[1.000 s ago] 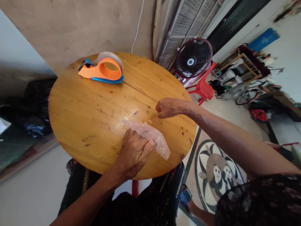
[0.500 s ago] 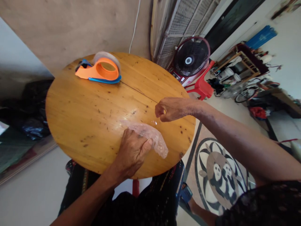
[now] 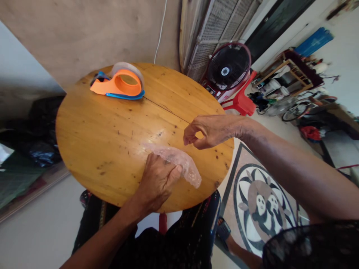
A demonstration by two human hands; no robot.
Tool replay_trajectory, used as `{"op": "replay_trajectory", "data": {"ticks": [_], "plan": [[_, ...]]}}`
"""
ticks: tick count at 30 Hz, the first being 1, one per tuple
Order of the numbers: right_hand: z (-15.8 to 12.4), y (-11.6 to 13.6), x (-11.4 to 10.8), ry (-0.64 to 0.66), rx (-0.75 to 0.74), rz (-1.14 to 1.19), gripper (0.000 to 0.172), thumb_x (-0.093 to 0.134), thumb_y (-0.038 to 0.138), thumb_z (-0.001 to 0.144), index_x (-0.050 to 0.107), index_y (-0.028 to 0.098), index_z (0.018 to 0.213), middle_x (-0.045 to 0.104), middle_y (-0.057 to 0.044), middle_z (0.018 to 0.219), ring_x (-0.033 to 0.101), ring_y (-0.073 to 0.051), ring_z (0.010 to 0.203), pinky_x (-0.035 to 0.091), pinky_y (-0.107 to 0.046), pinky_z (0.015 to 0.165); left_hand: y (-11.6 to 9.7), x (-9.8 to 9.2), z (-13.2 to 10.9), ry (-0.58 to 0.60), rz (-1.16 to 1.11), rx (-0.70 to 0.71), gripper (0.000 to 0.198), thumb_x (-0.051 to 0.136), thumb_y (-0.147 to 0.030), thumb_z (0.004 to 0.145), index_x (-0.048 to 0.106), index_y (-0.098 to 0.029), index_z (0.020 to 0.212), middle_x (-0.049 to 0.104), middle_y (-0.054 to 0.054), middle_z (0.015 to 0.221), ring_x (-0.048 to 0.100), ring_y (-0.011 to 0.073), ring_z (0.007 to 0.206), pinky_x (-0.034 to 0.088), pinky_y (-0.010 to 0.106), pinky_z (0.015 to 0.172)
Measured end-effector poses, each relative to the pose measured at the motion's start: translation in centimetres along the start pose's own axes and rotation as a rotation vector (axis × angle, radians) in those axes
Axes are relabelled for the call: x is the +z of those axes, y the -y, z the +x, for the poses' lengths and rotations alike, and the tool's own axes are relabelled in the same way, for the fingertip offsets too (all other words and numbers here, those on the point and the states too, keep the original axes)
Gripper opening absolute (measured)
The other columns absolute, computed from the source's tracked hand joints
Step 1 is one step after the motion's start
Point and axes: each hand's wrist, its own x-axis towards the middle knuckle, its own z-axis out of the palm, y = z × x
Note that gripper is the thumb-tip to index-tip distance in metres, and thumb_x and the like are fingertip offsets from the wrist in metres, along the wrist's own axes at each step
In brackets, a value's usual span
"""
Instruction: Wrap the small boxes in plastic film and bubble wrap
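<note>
My left hand [image 3: 161, 177] is closed on a crumpled clear plastic bag [image 3: 191, 172] lying on the round wooden table [image 3: 92, 130]. The bag sticks out past the thumb to the right, and a thin flat part of it spreads beyond the knuckles. Above and to the right of it, my right hand [image 3: 206, 131] hovers over the tabletop, apart from the bag. Its thumb and fingers curl together in a pinch with a round gap between them. Whatever the fingertips hold, if anything, cannot be made out.
An orange and blue tape dispenser [image 3: 123, 84] with a roll of tape stands at the table's far left. Beyond the right edge are a fan [image 3: 228, 69] and a red plastic chair [image 3: 244, 102]. Dark plastic bags [image 3: 42, 123] lie left of the table.
My right hand has shifted slightly, and the gap between its thumb and fingers is wider. A shiny glint below its fingertips is gone from sight. My left hand and the bag stay put.
</note>
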Motion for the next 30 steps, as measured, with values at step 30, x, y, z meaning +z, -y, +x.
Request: {"op": "replay_trajectory", "data": {"ticks": [30], "plan": [[-0.1,4.6,1.3,0.064,-0.016,-0.208,0.011,0.054,0.013,0.075,0.065,0.015,0.073,0.070,-0.007,0.079,0.054,-0.014,0.067,0.034,-0.029,0.065,-0.4,-0.4,0.2,0.002,-0.033,-0.024,0.041,0.040,-0.028,0.098,0.058,-0.019,0.062,0.061,0.008,0.079,0.051,0.0265,0.103,0.043,0.048,0.097]]}}
